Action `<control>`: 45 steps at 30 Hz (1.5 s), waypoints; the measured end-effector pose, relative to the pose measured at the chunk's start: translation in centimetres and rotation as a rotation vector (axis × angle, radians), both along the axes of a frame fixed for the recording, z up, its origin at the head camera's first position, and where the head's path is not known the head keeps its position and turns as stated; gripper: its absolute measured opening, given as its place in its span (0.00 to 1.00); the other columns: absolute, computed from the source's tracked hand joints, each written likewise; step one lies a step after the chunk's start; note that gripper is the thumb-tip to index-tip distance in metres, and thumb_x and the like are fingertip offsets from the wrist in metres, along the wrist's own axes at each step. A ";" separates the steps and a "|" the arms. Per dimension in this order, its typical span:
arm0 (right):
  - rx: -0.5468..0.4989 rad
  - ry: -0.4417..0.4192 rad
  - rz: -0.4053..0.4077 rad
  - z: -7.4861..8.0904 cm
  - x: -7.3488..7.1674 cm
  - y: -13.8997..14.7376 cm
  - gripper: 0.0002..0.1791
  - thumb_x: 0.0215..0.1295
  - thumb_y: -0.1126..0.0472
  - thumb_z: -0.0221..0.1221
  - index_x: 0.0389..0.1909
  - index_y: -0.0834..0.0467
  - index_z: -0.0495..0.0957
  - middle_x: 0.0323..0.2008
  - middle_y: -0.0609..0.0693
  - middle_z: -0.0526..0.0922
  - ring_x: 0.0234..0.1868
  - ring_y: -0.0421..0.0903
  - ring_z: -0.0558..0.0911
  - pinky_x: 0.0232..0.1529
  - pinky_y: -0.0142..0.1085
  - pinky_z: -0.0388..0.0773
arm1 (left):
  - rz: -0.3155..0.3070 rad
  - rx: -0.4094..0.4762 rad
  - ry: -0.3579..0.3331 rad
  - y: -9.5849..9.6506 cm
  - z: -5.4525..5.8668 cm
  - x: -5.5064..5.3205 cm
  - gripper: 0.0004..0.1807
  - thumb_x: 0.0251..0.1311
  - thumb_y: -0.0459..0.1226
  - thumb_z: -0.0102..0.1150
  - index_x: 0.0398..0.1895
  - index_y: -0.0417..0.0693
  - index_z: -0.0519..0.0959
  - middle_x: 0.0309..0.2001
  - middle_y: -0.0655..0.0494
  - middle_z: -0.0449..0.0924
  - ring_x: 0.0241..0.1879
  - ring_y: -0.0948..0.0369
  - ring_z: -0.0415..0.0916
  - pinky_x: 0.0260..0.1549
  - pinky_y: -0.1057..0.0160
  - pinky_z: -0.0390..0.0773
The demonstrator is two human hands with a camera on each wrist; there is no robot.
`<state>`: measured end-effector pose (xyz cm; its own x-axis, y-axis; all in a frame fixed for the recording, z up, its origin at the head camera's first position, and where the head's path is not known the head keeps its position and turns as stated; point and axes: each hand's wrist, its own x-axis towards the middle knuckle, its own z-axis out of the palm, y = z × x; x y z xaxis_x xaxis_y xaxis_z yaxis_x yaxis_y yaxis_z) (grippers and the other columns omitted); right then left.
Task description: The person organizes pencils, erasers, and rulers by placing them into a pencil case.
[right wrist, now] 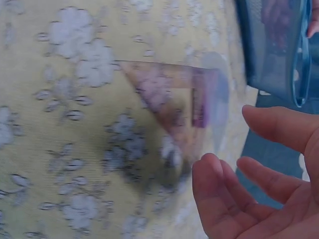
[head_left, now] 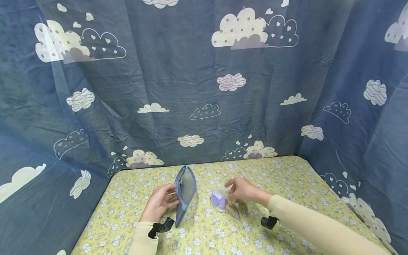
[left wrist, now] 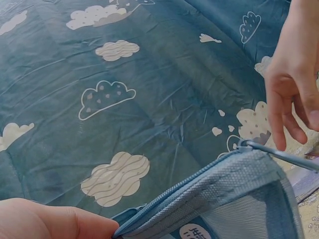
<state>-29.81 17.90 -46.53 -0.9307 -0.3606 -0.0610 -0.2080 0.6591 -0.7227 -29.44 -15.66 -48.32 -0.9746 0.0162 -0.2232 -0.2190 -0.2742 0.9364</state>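
A blue zippered mesh pouch [head_left: 180, 213] stands on edge on the cloth, its mouth gaping. My left hand [head_left: 160, 202] pinches its left rim between thumb and fingers. In the left wrist view the zipper [left wrist: 184, 184] is undone and a round white label [left wrist: 194, 232] shows. My right hand [head_left: 243, 190] hovers over a clear set square [head_left: 234, 211], fingers loosely bent and apart, holding nothing. Under and beside the set square lie a purple block [head_left: 218, 199] and a clear rounded plastic piece [right wrist: 223, 74], overlapping it in the right wrist view.
A yellow flowered cloth [head_left: 127, 219] covers the table. Dark blue curtains [head_left: 178, 88] printed with clouds hang behind it and along both sides. A black wrist camera [head_left: 269, 222] sits by the right sleeve, another [head_left: 160, 227] on the left wrist.
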 end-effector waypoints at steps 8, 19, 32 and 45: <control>0.009 0.031 0.023 -2.0 1.0 0.2 0.37 0.52 0.67 0.73 0.64 0.68 0.73 0.20 0.45 0.71 0.16 0.40 0.64 0.19 0.34 0.63 | -0.009 0.000 0.006 -0.1 -0.1 0.2 0.04 0.65 0.36 0.61 0.33 0.44 0.80 0.35 0.49 0.81 0.43 0.46 0.81 0.49 0.41 0.79; 0.085 0.086 -0.048 -2.9 2.4 -0.2 0.47 0.43 0.59 0.80 0.66 0.65 0.72 0.30 0.54 0.75 0.24 0.43 0.70 0.23 0.36 0.66 | -0.006 -0.004 0.005 -0.1 -0.2 0.3 0.05 0.66 0.36 0.60 0.37 0.42 0.80 0.38 0.47 0.82 0.44 0.46 0.81 0.51 0.39 0.77; 0.070 0.116 -0.090 -3.5 3.0 -0.6 0.47 0.40 0.63 0.81 0.65 0.65 0.72 0.32 0.53 0.73 0.27 0.45 0.71 0.25 0.38 0.70 | -0.011 -0.006 0.012 0.0 -0.2 0.2 0.05 0.67 0.36 0.60 0.36 0.42 0.80 0.35 0.49 0.81 0.47 0.43 0.80 0.53 0.37 0.75; 0.039 0.079 -0.124 -3.6 3.2 -0.7 0.47 0.40 0.65 0.80 0.65 0.65 0.71 0.24 0.50 0.76 0.24 0.45 0.72 0.23 0.39 0.70 | -0.017 -0.011 0.009 0.0 0.0 0.4 0.05 0.68 0.37 0.59 0.37 0.43 0.80 0.36 0.50 0.80 0.48 0.43 0.79 0.53 0.38 0.76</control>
<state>-26.60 17.24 -50.12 -0.9704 -0.2413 0.0026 -0.1784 0.7102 -0.6810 -29.00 -15.69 -48.28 -0.9763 0.0302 -0.2145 -0.2149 -0.2605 0.9412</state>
